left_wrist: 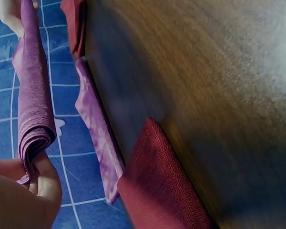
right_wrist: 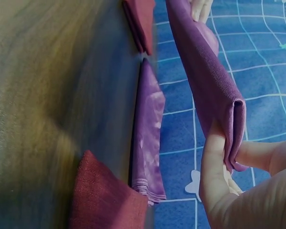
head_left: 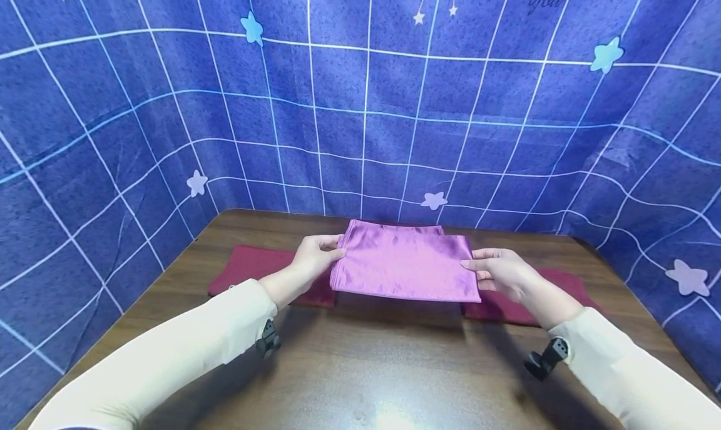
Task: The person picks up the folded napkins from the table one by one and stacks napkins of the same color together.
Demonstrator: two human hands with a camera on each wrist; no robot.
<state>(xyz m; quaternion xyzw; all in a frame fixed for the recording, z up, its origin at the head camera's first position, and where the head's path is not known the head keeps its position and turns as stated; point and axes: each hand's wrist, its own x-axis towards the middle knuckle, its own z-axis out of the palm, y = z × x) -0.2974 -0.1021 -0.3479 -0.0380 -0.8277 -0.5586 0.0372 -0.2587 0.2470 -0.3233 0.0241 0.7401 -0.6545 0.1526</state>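
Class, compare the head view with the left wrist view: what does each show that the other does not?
Only the head view: the left sleeve and right sleeve, a black device at each wrist, and the word "You" on the backdrop.

Only the left wrist view: the held cloth end-on, its layers coiled, and a gap between it and the other purple cloth.

Both: those two cloths, the left hand and right hand, the left red cloth, the right red cloth, the table and the backdrop.
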